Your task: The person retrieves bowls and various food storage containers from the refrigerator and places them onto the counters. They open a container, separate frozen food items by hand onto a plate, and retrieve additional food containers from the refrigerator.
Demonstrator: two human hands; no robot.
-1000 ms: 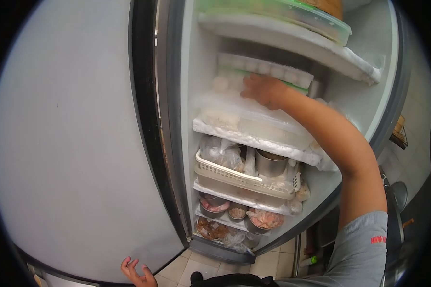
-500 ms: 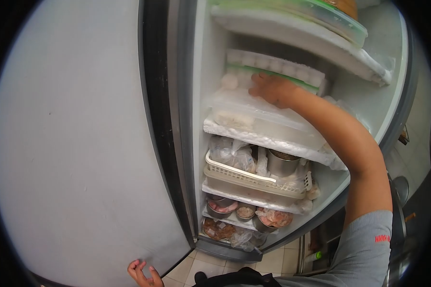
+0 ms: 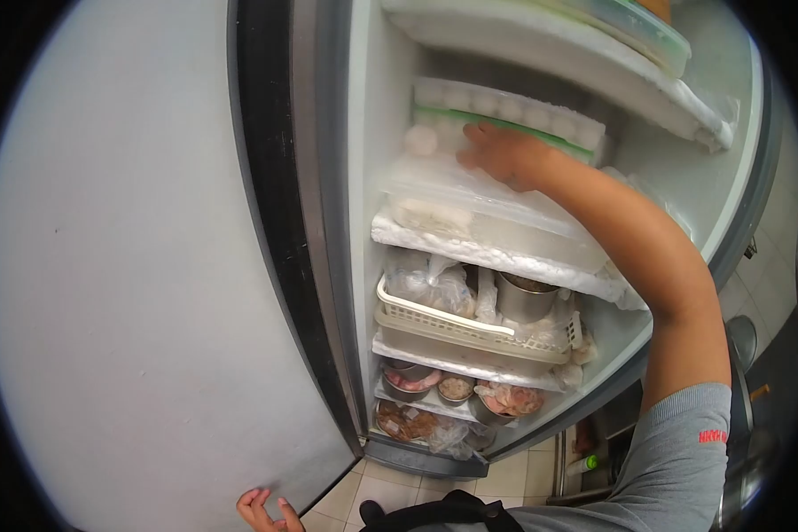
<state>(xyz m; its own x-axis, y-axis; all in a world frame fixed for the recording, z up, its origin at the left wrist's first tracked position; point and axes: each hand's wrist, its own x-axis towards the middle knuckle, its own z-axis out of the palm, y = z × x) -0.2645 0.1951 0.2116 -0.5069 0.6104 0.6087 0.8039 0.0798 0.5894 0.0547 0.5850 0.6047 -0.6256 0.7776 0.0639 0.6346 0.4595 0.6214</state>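
Observation:
My right hand [image 3: 509, 157] reaches into the open upright freezer, over a frosted clear plastic box [image 3: 505, 206] on an icy shelf. Its fingers are bent and a little apart, close to the box top; mist blurs them, and I see nothing held. Just behind lies a clear tray of round white balls [image 3: 510, 108] with a green strip [image 3: 550, 139] along it. One loose white ball [image 3: 421, 139] sits left of the fingers. Low by the grey freezer door [image 3: 151, 266], my left hand [image 3: 270, 512] is half curled, thumb apart from the fingers, holding nothing visible.
A frosty upper shelf [image 3: 550, 53] hangs above my right hand. Below are a white basket [image 3: 443, 316] with bagged food and a metal pot [image 3: 525, 299]. Several metal bowls of meat, including one bowl [image 3: 408, 390], fill the lower shelf. Tiled floor [image 3: 390, 488] shows underneath.
The view has shifted slightly, so the door edge sits farther left. My right hand remains over the plastic box at nearly the same place. My left hand stays by the door.

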